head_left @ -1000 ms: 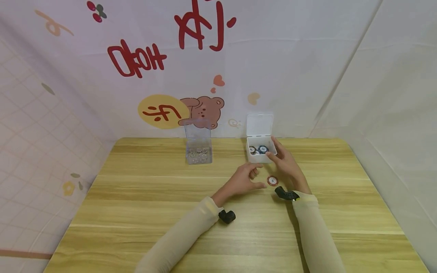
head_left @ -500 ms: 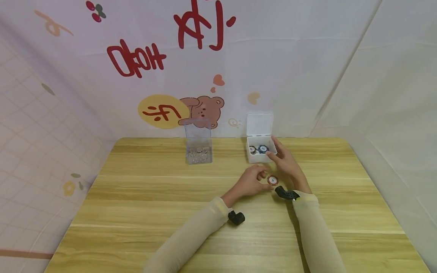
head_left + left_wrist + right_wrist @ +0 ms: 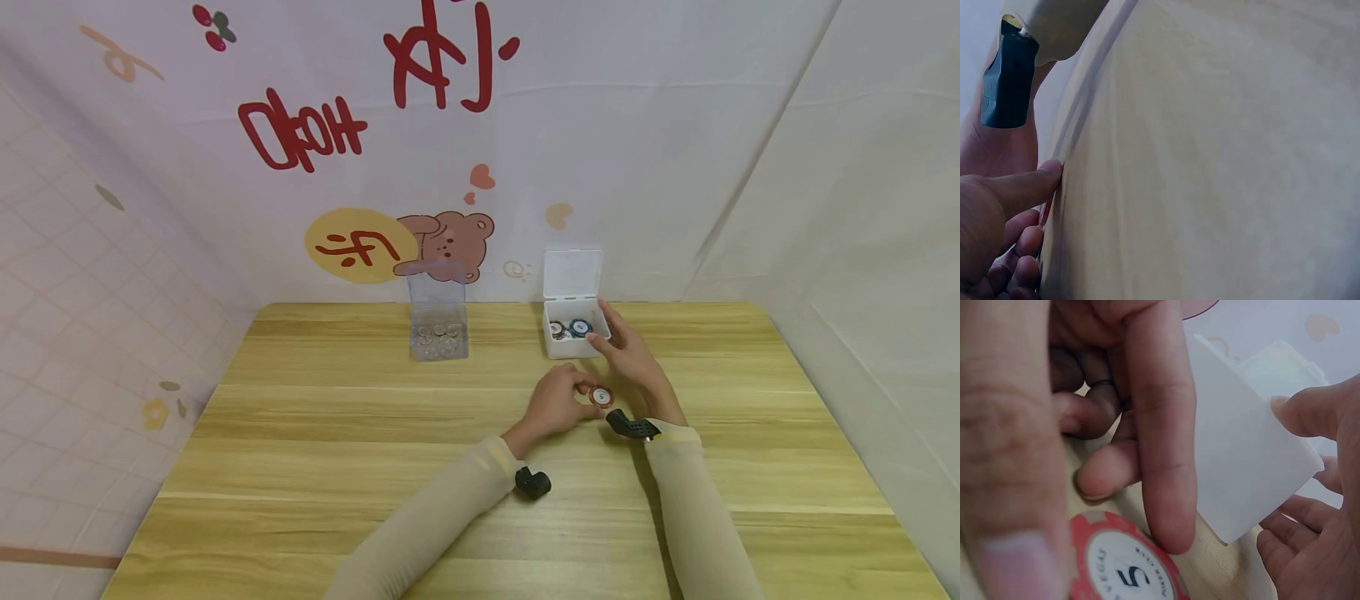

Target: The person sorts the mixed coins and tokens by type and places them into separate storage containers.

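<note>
A red poker chip [image 3: 601, 397] marked 5 lies flat on the table, just in front of the white plastic box [image 3: 562, 350]. Thumb and forefinger of my left hand [image 3: 557, 403] pinch the chip by its edges. In the left wrist view only a sliver of its red rim shows between the fingers. My right hand [image 3: 632, 357] grips the box at its right side, the thumb over the front rim and the fingers round the side wall. Several chips lie inside the box, a blue one [image 3: 580, 327] among them, under its raised lid.
Left of the white box, a clear plastic box [image 3: 437, 290] stands with its lid up and several small, clear, round pieces inside. Both boxes are near the table's back edge, against a printed cloth wall. Black wrist cameras [image 3: 533, 483] jut from both sleeves.
My left hand has moved right and slightly toward me, and its thumb and forefinger have come together on the red chip. The right hand stays on the white box.
</note>
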A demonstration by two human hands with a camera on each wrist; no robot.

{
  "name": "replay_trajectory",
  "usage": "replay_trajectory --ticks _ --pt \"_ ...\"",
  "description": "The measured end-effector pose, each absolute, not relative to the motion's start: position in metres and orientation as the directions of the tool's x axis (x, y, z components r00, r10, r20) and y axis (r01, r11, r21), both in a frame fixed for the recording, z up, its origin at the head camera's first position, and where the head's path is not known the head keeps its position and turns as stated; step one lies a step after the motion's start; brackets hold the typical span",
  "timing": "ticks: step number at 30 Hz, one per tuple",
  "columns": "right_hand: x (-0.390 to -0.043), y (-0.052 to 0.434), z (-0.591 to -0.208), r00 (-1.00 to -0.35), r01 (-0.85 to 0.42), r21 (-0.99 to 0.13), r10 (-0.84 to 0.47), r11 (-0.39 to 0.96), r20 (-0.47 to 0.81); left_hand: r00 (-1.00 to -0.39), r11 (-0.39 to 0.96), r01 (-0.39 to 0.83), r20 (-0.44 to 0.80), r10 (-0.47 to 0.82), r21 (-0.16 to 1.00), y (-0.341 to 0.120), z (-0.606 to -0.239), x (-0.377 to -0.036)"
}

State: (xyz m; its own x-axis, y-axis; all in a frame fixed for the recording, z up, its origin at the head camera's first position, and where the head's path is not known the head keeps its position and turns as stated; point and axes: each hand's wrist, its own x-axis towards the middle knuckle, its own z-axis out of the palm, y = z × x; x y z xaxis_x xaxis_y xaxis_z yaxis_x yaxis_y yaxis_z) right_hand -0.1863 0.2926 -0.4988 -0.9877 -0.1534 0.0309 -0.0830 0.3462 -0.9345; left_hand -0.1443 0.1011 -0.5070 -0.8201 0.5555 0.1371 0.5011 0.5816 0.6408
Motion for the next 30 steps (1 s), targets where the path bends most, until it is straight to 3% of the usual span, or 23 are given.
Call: replay_trajectory --ticks 23,30 --pt "-0.1861 0.2924 -0.4995 -0.985 -0.114 -0.938 -0.162 0.328 0.063 -0.872 0.633 0.394 0.054 0.487 0.666 0.1073 -0.4996 -0.1398" --pt "-0.1852 0.2927 -0.4980 -0.987 -0.100 -0.934 -0.153 0.343 0.050 -0.853 0.568 0.400 0.065 0.517 0.719 0.1033 -0.5001 -0.1441"
